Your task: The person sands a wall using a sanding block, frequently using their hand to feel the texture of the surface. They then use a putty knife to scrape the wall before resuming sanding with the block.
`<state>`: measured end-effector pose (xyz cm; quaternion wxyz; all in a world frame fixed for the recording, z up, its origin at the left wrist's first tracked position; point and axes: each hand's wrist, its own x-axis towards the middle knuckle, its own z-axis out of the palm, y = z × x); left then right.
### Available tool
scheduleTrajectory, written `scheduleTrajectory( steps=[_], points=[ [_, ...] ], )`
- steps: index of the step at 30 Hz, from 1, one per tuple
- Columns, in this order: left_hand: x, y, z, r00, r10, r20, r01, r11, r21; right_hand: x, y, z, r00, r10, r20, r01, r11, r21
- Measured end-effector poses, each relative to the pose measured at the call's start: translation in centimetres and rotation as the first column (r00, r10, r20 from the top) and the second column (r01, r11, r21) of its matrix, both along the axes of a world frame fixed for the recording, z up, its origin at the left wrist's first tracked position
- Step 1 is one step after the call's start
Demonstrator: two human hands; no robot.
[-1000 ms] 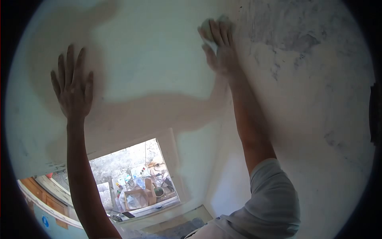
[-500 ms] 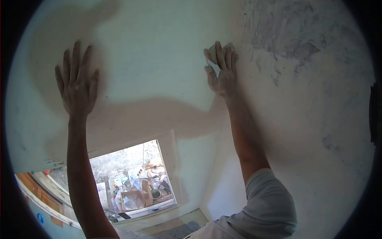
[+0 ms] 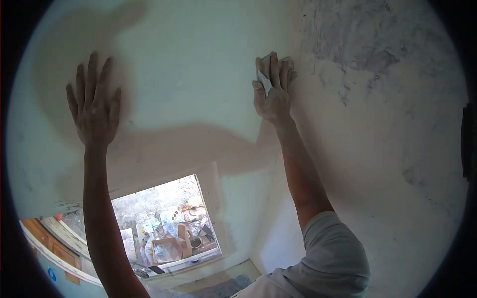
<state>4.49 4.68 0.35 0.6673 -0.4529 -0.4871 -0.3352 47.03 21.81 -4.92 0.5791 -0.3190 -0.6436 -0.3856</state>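
Flat against the pale wall (image 3: 198,74), my left hand (image 3: 94,107) has its fingers spread and holds nothing. My right hand (image 3: 274,89) is raised near the corner where the pale wall meets the patchy grey wall (image 3: 377,109). Under its fingers it presses a folded, light-coloured sheet (image 3: 265,82) to the wall; the sheet's edges show between thumb and fingers. Shadows of an arm and a rounded shape fall across the pale wall.
Below, a window opening (image 3: 216,208) shows a cardboard box (image 3: 166,251), plastic bags, cables and a round container (image 3: 195,242) outside. A dark phone-like object (image 3: 156,269) lies on the sill. Wooden panels (image 3: 49,241) curve at the lower left.
My right hand and the sheet have shifted slightly left, with the forearm. My left hand sits marginally farther left, still spread on the wall.
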Motion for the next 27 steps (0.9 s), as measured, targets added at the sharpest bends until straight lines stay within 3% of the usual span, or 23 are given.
scheduleTrajectory(
  steps=[3,6,9,11,15,18,20,22,24,27],
  points=[
    [0.1,-0.2,0.1,1.000,0.002,-0.006,-0.002,1.000,-0.003,0.1,0.7,3.5,1.000,0.016,0.017,-0.018,0.995,0.095],
    [0.2,0.0,0.2,1.000,-0.010,-0.004,0.010,1.000,0.003,0.5,1.4,12.7,1.000,-0.012,-0.008,0.013,0.989,0.145],
    [0.0,-0.2,0.2,1.000,-0.008,0.000,0.008,1.000,-0.003,0.1,1.7,14.2,0.999,0.041,-0.016,-0.037,0.981,0.192],
    [0.2,-0.1,0.0,1.000,-0.005,0.013,0.005,1.000,-0.019,-0.7,0.9,11.7,0.999,0.048,-0.024,-0.043,0.982,0.184],
    [0.2,0.0,0.2,0.998,-0.058,-0.002,0.058,0.998,0.003,-0.4,-0.1,-0.9,0.999,-0.045,-0.021,0.045,0.999,-0.017],
    [0.5,-0.2,0.1,0.999,-0.043,0.029,0.044,0.999,-0.021,0.0,-0.2,-1.3,1.000,-0.011,-0.006,0.011,1.000,-0.002],
    [0.3,-0.8,0.0,0.998,-0.035,0.050,0.037,0.999,-0.039,0.2,1.5,2.5,0.999,-0.046,0.017,0.046,0.998,0.042],
    [0.7,-0.7,0.1,0.998,-0.052,0.041,0.054,0.998,-0.038,0.6,1.6,8.7,0.998,0.013,0.064,-0.023,0.987,0.157],
    [1.0,-0.6,-0.1,0.996,-0.074,0.042,0.076,0.997,-0.032,1.4,1.1,15.1,0.995,-0.035,0.090,0.017,0.981,0.194],
    [0.8,-0.6,0.3,0.997,-0.056,0.043,0.057,0.998,-0.023,0.9,2.2,18.6,0.999,-0.041,-0.020,0.044,0.975,0.218]
  ],
)
